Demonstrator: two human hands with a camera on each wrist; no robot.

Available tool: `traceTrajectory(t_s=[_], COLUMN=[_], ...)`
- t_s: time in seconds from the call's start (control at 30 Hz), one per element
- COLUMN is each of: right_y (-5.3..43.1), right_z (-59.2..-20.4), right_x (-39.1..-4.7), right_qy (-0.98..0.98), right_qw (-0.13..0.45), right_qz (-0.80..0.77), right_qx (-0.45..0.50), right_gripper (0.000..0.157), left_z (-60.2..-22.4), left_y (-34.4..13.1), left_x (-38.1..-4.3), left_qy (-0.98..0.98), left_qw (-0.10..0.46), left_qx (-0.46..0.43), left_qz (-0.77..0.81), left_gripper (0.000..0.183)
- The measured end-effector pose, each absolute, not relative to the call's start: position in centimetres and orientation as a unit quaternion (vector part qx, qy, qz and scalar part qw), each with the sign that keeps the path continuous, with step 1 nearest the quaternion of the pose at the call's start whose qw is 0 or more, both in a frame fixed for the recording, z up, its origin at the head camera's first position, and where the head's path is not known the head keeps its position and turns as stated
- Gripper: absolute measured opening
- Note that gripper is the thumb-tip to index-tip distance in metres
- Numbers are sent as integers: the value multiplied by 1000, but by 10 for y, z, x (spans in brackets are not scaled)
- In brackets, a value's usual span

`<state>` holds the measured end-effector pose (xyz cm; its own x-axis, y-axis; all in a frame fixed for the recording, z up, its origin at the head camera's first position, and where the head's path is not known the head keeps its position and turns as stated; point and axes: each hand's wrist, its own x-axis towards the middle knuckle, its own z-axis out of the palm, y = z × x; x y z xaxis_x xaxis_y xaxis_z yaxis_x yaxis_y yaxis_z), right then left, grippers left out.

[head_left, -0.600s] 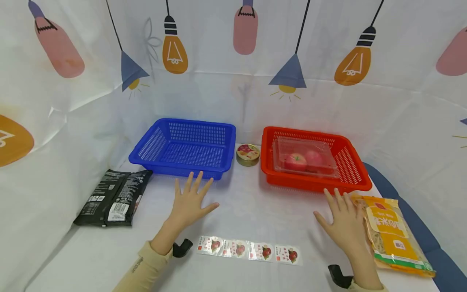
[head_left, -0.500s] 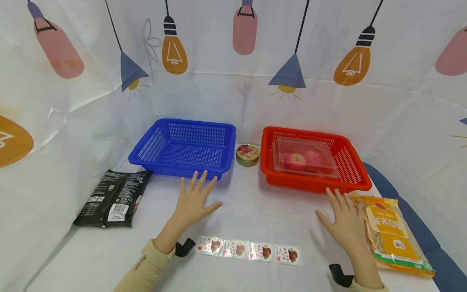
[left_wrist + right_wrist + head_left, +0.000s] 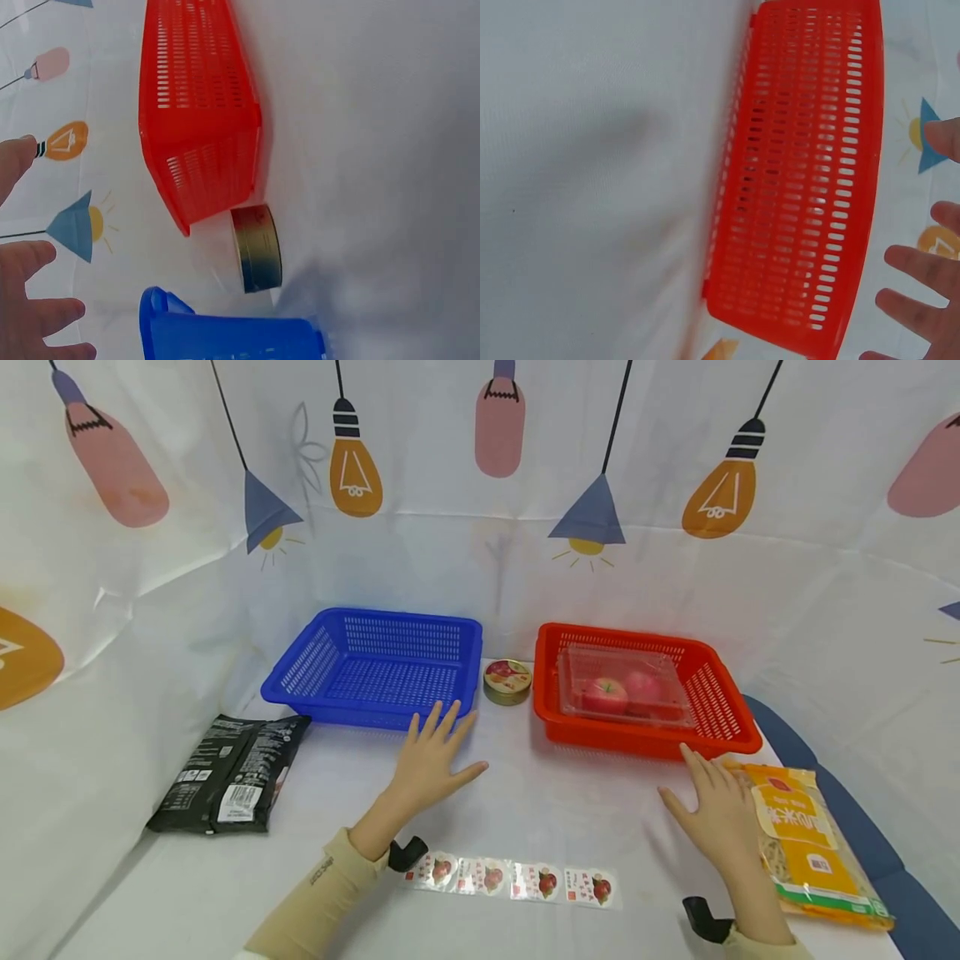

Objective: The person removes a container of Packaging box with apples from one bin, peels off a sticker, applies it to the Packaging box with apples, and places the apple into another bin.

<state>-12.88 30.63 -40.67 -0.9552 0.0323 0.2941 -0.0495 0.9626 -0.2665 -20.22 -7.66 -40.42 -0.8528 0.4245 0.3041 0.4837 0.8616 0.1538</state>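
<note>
Your left hand (image 3: 429, 772) is released, palm down with its fingers spread, and hangs above the white table (image 3: 525, 814). Its fingertips overlap the near side of the blue plastic basket (image 3: 390, 677) in the head view; you cannot tell from there whether they touch it. Your right hand (image 3: 720, 822) is free too, its fingers extended and its thumb held out to the side. It sits just in front of the red plastic basket (image 3: 615, 739) and partly overlaps the yellow food packet (image 3: 806, 852), which lies flat at your right; whether the two touch you cannot tell.

The blue basket stands on the left at the back of the table, the red one on the right. Inside the red basket you have a clear plastic box (image 3: 660, 712) with two red apples (image 3: 604, 695) showing through. A short round tin (image 3: 507, 682) with a fruit-printed lid stands between the baskets. Near you, a strip of four fruit-printed stickers (image 3: 517, 881) lies between your forearms, its left end partly behind the black wrist mount (image 3: 407, 854). At far left, a black packet (image 3: 228, 774) lies with its barcode up.
</note>
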Motion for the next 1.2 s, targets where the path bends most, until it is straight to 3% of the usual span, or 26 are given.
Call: traceTrajectory(t_s=[0.2,0.77,1.2], right_y=[309,329,345], right_z=[-404,-403,-404], right_x=[-132,-146,-165], right_qy=[-976,-965,-957], right_qw=[135,185,209], right_qz=[168,185,178], right_qx=[-10,-36,-95], right_gripper=[77,67,60], left_z=[-404,-401,-399], left_y=[-63,-24,2], left_x=[-211,-230,-245], left_qy=[-958,-953,-943], left_qw=[109,67,73], left_qx=[-232,-234,-241], left_qz=[-128,-178,-216], left_gripper=[75,73,73])
